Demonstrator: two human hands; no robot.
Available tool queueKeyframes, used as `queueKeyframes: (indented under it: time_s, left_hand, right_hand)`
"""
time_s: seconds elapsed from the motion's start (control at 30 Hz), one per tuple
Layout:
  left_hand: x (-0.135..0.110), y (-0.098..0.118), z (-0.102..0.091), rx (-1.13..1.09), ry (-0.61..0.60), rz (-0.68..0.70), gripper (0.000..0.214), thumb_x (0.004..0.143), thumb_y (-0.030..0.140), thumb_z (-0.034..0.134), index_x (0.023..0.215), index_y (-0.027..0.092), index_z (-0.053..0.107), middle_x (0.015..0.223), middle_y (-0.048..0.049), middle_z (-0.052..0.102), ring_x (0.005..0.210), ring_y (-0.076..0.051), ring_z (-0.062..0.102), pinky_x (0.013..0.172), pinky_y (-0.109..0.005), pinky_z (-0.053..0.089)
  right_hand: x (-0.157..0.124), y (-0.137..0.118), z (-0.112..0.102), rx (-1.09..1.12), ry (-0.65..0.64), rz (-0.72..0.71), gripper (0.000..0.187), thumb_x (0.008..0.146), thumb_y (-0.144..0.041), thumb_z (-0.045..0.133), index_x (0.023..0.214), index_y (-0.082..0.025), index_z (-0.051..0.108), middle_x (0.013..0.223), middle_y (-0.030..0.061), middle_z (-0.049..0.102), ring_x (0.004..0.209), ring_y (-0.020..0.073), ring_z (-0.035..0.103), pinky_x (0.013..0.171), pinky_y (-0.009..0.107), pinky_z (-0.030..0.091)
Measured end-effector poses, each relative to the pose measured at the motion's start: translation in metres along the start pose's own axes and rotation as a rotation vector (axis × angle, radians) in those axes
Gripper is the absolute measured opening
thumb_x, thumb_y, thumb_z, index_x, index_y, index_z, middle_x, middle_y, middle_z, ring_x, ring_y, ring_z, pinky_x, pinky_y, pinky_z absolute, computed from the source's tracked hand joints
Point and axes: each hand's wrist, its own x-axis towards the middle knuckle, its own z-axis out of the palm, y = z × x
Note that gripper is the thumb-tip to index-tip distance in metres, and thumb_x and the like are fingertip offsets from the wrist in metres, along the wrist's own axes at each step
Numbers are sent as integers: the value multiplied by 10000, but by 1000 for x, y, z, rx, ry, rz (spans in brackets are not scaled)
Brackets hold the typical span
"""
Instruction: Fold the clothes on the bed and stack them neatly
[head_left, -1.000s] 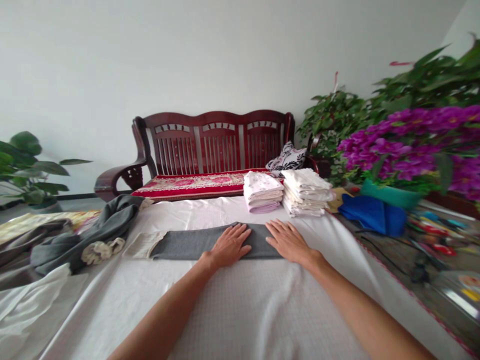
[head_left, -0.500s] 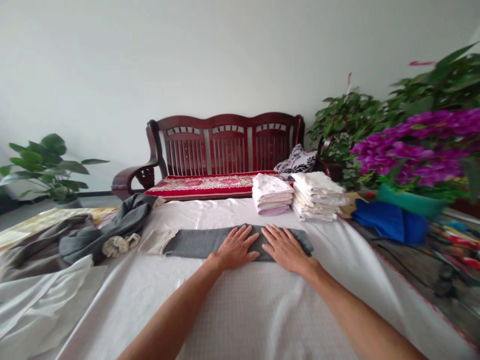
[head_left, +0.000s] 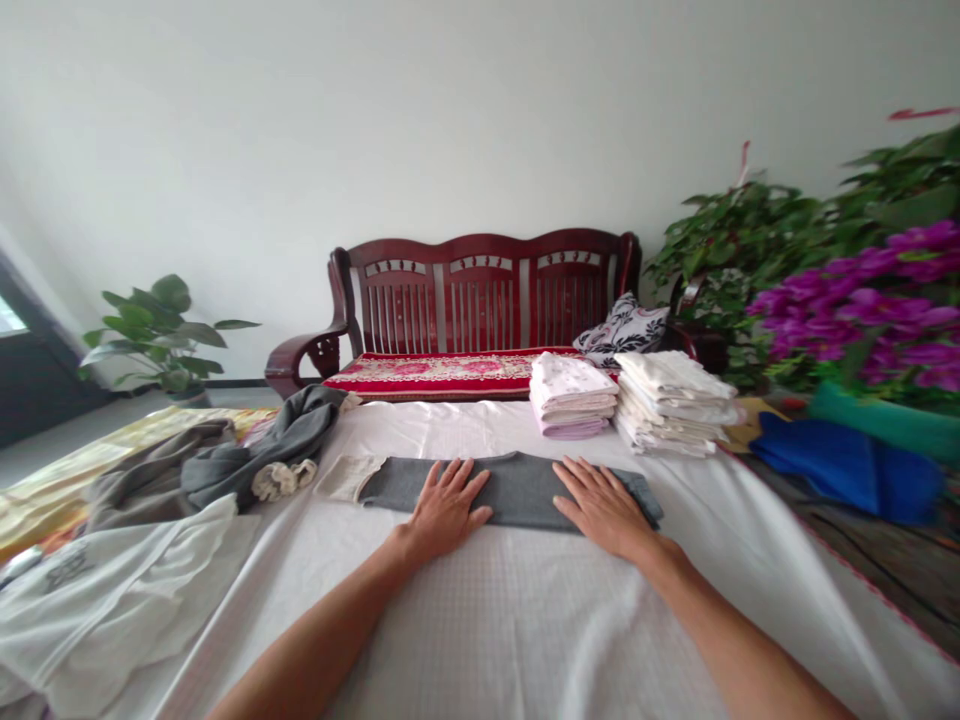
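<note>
A long folded grey garment (head_left: 521, 490) lies flat across the white cloth (head_left: 480, 610), with a cream ribbed band (head_left: 349, 479) at its left end. My left hand (head_left: 447, 507) rests flat on its left-middle part, fingers spread. Toward the garment's right end, my right hand (head_left: 606, 507) also presses flat with fingers apart. Neither hand grips anything. Beyond my right hand stand a folded stack of pale pink and lilac clothes (head_left: 572, 395) and a taller stack of cream clothes (head_left: 675, 403).
Crumpled grey clothes (head_left: 262, 450) and a white garment (head_left: 112, 600) lie at the left. Behind is a dark red wooden bench (head_left: 480, 300) with a patterned cushion (head_left: 622, 328). A blue cloth (head_left: 844, 470) and purple flowers (head_left: 870, 300) are at the right.
My hands have slid apart along the garment, the left one leftward and the right one toward the right end. The view has turned slightly left.
</note>
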Motion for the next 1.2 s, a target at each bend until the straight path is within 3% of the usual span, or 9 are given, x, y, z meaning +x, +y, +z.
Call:
queueKeyframes:
  time_s: [0.1,0.23,0.37,0.53,0.7,0.8,1.0,1.1,1.2]
  left_hand:
    - [-7,-12,-7,54,27,-116,621,949,583,453,1501,301,429,1585,-89,391,1491,-333,274,1212,-575,153]
    - [-14,-36,-10,55,-73,-278,604,980,574,376,1501,275,438,1587,-116,382,1473,-344,314,1171,-600,234]
    - [-20,-53,-6,64,-90,-290,618,972,580,398,1518,292,408,1609,-107,339,1487,-341,283,1174,-591,228]
    - [-20,-60,-5,61,-92,-323,617,972,556,420,1515,263,420,1597,-107,364,1484,-338,293,1192,-519,233]
    - [-21,-62,-11,35,-60,-350,588,983,499,412,1497,216,451,1576,-128,399,1479,-336,306,1189,-482,250]
    - [-25,-65,-13,95,-13,-408,590,975,495,428,1488,205,464,1588,-141,371,1500,-355,243,1202,-525,190]
    - [-28,-71,-9,109,-69,-489,646,954,589,422,1496,239,450,1585,-142,375,1488,-384,258,1170,-595,196]
    - [-30,-77,-14,27,-34,-468,579,961,542,441,1450,242,513,1550,-126,440,1467,-364,318,1163,-556,249]
    - [-35,-90,-27,-67,128,-555,485,995,432,374,1382,221,577,1458,-116,554,1371,-298,474,1129,-481,337]
  right_hand:
    - [1,1,1,-14,-5,1,595,989,-535,330,1497,-248,447,1545,93,455,1435,278,379,1171,494,293]
    - [2,-1,-3,-53,-49,30,625,989,-526,319,1492,-182,456,1547,133,443,1433,296,382,1161,487,311]
    - [-3,7,-10,-70,-52,87,642,976,-542,330,1472,-163,485,1525,161,465,1426,320,389,1172,529,272]
    - [-14,28,-13,-71,-65,258,641,964,-560,310,1470,-206,484,1539,142,450,1434,352,362,1116,622,312]
    - [-16,36,-12,-78,-82,279,628,964,-540,322,1459,-194,493,1537,140,454,1431,339,373,1091,566,380]
    - [-15,35,-10,-87,-74,273,627,964,-522,329,1451,-166,498,1530,147,461,1426,341,380,1099,555,375]
    - [-15,40,-5,-68,-67,268,658,955,-530,339,1456,-129,486,1522,156,469,1419,347,389,1104,534,374]
    - [-14,45,0,-61,-56,250,645,952,-539,347,1442,-149,504,1516,150,479,1418,335,395,1104,513,376]
    - [-15,48,4,-70,-30,230,617,958,-529,341,1430,-172,517,1506,141,493,1419,314,399,1111,491,371]
